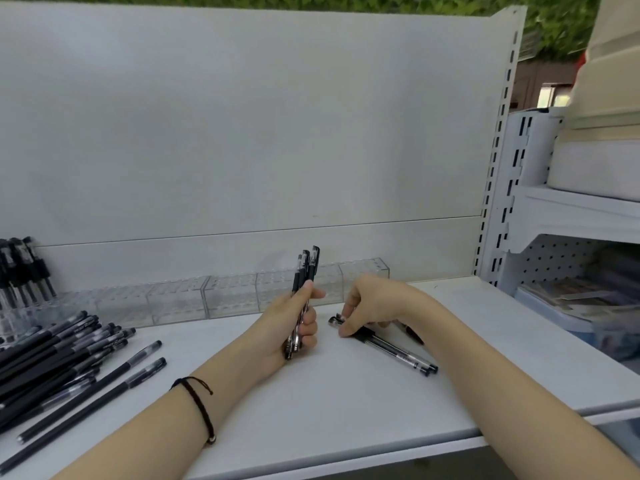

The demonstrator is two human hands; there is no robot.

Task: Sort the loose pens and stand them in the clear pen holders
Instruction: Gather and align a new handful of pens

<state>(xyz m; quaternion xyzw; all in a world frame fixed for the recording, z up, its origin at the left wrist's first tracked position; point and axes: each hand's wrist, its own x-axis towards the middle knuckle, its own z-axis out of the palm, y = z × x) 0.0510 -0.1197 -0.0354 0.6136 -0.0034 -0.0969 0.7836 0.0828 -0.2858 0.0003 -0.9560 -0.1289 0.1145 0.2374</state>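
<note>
From my end the pile of loose pens [62, 355] ran off the left edge. The right hand [363, 306] hid part of the lying pens [398, 348] beneath it, so I could only suppose its curled fingertips pinched one by the cap. The left hand [294, 327] was thumb-up over the shelf [311, 410], fingers wrapped round a bundle of pens [304, 271] held upright before the clear pen holders [235, 296].

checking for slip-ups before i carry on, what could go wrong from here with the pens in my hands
The left hand grips a bundle of pens whose tops fan apart; taking another might let one slip out. The right hand pinches the loose pens lying side by side; lifting one could roll the others toward the front of the shelf.
</note>
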